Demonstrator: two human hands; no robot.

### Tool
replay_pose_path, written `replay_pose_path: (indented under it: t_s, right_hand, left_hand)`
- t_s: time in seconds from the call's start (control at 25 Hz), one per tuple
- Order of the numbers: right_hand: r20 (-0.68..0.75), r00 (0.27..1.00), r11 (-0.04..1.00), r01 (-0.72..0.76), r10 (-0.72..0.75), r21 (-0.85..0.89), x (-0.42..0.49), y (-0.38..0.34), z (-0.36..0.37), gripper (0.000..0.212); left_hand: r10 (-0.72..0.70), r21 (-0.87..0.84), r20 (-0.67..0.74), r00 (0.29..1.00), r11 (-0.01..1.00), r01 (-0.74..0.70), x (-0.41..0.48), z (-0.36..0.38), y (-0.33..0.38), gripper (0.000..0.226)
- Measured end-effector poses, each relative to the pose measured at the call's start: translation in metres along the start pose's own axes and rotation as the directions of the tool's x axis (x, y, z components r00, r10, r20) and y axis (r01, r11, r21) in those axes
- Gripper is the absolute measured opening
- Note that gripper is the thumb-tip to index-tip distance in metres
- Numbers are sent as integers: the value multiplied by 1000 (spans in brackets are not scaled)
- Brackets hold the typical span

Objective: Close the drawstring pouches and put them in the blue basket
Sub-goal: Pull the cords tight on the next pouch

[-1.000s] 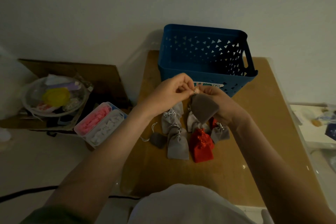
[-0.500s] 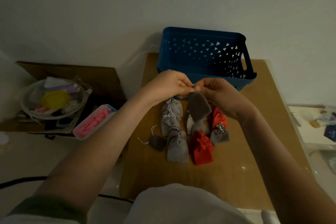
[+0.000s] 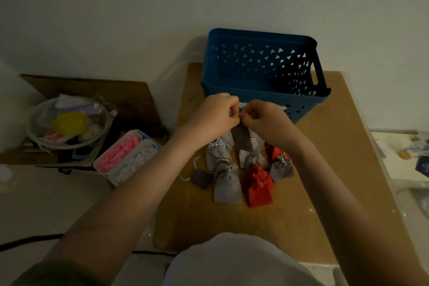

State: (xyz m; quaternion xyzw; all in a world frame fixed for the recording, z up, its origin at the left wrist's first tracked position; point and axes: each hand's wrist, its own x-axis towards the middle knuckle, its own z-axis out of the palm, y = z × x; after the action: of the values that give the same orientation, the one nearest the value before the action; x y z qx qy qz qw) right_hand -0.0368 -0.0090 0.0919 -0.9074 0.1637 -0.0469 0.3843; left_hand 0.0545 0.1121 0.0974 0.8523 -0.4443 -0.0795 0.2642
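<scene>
Both the left hand (image 3: 216, 114) and right hand (image 3: 267, 121) pinch the grey pouch (image 3: 243, 140) at its top, just beside the blue basket (image 3: 262, 91); a slipping or uneven pull could leave it open.

Matt cloth pouches (image 3: 227, 185), perforated plastic basket (image 3: 260, 90)

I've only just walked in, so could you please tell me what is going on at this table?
A person is holding a dark grey pouch up by its top, left grip and right grip both pinching at its mouth, just in front of the blue basket. More grey pouches and red pouches lie clustered on the table beneath. No pouch is visible in the basket.
</scene>
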Motion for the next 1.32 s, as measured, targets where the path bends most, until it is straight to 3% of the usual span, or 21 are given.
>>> replay_pose_path:
  t_s: [0.2, 0.4, 0.52, 0.64, 0.68, 0.8, 0.92, 1.0, 1.12, 1.32]
  right_hand:
    - [-103, 995, 1000, -13, 15, 15, 3, -1, 0, 13]
    - [-148, 988, 936, 91, -42, 340, -1, -5, -2, 9]
    - [-106, 994, 938, 14, 24, 346, -3, -6, -6, 9]
    - [13, 999, 936, -42, 40, 348, -6, -7, -14, 12]
    - [54, 998, 939, -46, 29, 340, -7, -7, -17, 13]
    - [84, 996, 990, -24, 13, 142, -9, -6, -17, 15]
    - [14, 1000, 999, -26, 26, 41, -9, -7, -4, 13]
    - [-34, 999, 988, -32, 38, 152, -10, -7, 2, 11]
    - [-34, 998, 925, -32, 48, 379, -16, -6, 3, 13]
    - [52, 997, 862, -79, 61, 502, -17, -1, 2, 10]
  left_hand:
    - [57, 102, -216, 975, 994, -36, 1, 13, 11, 18]
    - [-2, -76, -372, 928, 997, -28, 1, 14, 7, 11]
    - [-87, -249, -276, 957, 968, 16, -2, 11, 7, 9]
    - [-155, -560, 18, 988, 817, 139, -6, 4, -1, 9]
    - [-163, -595, 91, 982, 782, 185, -8, 3, -3, 10]
    - [-208, -494, 154, 966, 831, 257, -9, 2, -2, 10]
    - [-197, -237, -13, 980, 953, 188, -11, 5, 7, 11]
    - [-127, -106, -164, 978, 988, 111, -16, 9, 9, 16]
    - [-71, -122, -285, 956, 992, 37, -23, 16, 6, 21]
    - [-67, -188, -257, 964, 982, 18, -28, 16, 7, 16]
